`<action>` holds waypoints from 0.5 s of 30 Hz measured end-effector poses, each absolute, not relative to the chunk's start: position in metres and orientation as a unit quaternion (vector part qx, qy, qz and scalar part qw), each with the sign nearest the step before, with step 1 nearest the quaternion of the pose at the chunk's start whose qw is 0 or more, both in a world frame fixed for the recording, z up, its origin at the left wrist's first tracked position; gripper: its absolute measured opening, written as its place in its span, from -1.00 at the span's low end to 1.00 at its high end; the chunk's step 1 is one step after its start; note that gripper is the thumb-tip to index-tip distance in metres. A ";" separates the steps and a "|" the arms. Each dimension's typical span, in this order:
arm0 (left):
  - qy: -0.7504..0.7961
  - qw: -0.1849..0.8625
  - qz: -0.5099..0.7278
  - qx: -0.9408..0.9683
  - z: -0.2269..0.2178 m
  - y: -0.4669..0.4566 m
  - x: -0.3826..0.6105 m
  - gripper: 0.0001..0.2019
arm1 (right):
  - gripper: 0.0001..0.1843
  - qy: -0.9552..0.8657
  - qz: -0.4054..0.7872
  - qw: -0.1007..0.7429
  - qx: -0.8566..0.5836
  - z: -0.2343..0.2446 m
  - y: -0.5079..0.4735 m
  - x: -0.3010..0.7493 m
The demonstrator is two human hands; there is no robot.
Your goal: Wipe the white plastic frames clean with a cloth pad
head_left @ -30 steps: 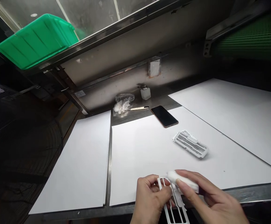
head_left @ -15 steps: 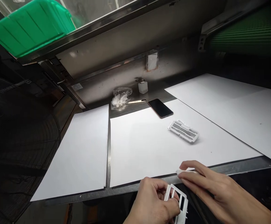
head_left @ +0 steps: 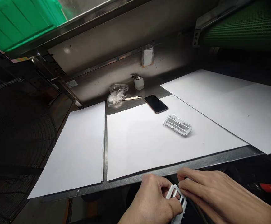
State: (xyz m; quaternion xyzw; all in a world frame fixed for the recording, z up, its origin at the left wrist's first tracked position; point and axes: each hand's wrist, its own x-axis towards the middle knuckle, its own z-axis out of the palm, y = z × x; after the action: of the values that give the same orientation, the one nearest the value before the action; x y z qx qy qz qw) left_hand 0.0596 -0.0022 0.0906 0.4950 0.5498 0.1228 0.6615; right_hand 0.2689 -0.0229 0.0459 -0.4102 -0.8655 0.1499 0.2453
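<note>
My left hand (head_left: 153, 199) grips a white slotted plastic frame (head_left: 184, 203) in front of the table's edge, thumb over its bars and fingers behind. Close against the frame's upper right side is my right hand (head_left: 207, 189), its thumb and fingers pinched together. What lies between those fingertips is mostly hidden; only a pale sliver shows. On the white sheet beyond lies a similar slotted plastic part (head_left: 177, 125), flat and touched by neither hand.
White sheets (head_left: 135, 146) cover much of the metal table (head_left: 170, 169). At the back are a phone (head_left: 156, 104), a pen-like tool (head_left: 133, 98), a crumpled plastic bag (head_left: 117, 95) and a small bottle (head_left: 139, 83). A green bin (head_left: 23, 25) sits on the shelf above.
My right hand has come closer to the frame, and the small white piece seen in its fingertips is now mostly hidden. The camera view has shifted slightly; the left hand keeps its grip.
</note>
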 end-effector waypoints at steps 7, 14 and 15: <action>0.539 0.665 0.119 0.502 0.090 -0.001 0.065 -0.91 | -0.69 -0.914 0.172 0.175 -0.325 0.070 -0.006 0.266; 0.512 0.693 0.143 0.486 0.078 0.000 0.065 -0.96 | -0.69 -0.906 0.184 0.189 -0.332 0.062 -0.009 0.264; 0.506 0.705 0.148 0.475 0.077 0.000 0.065 -0.99 | -0.68 -0.904 0.183 0.196 -0.334 0.061 -0.009 0.265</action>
State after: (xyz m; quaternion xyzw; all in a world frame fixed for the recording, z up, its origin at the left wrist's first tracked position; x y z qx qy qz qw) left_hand 0.0652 0.0005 0.0765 0.4748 0.5062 0.1476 0.7046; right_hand 0.2650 -0.0086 0.0614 -0.3337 -0.9038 0.1831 0.1956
